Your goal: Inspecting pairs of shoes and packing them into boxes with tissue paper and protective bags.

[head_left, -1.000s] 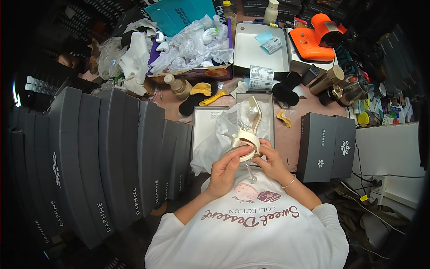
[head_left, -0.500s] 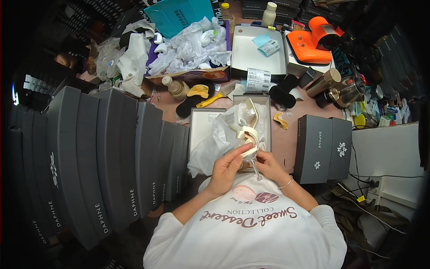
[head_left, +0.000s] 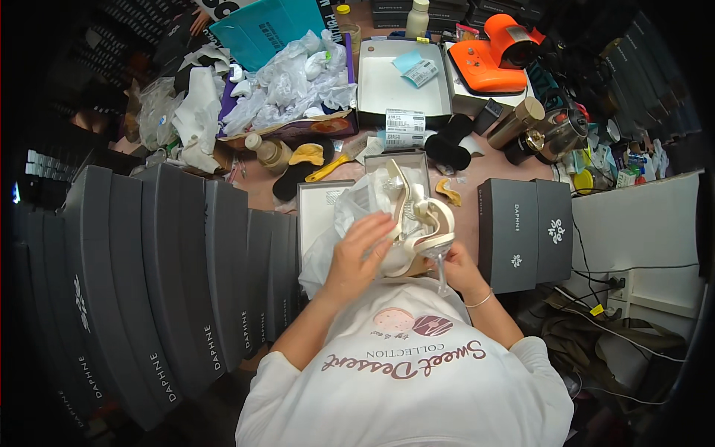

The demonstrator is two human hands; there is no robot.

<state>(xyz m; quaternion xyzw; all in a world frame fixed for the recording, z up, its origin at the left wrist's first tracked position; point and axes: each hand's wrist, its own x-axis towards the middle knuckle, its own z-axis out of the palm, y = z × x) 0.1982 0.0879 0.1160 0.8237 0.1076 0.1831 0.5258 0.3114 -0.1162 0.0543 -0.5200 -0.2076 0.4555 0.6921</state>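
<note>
A cream strappy high-heeled sandal [head_left: 434,242] is in front of my chest, with a clear plastic piece [head_left: 442,270] hanging from its near end. My right hand [head_left: 464,274] grips the sandal at that near end, its fingertips partly hidden behind it. To the left, my left hand [head_left: 351,257] is open, fingers stretched toward the straps; whether they touch cannot be told. Another cream shoe part [head_left: 397,177] rises just beyond, and I cannot tell if it belongs to a second sandal. Beneath lie an open grey shoe box [head_left: 418,165] and white tissue paper [head_left: 319,249].
Tall grey shoe boxes [head_left: 171,276] line my left; two more grey boxes [head_left: 514,231] stand at right. Farther back are a carton of crumpled plastic [head_left: 287,86], a white tray [head_left: 380,71], an orange device [head_left: 495,63], a yellow-handled brush [head_left: 328,170] and a glass pot [head_left: 562,134].
My left hand has come off the sandal and opened to its left. The right hand keeps its grip; the sandal's straps have turned and shifted right. The whole view has shifted slightly.
</note>
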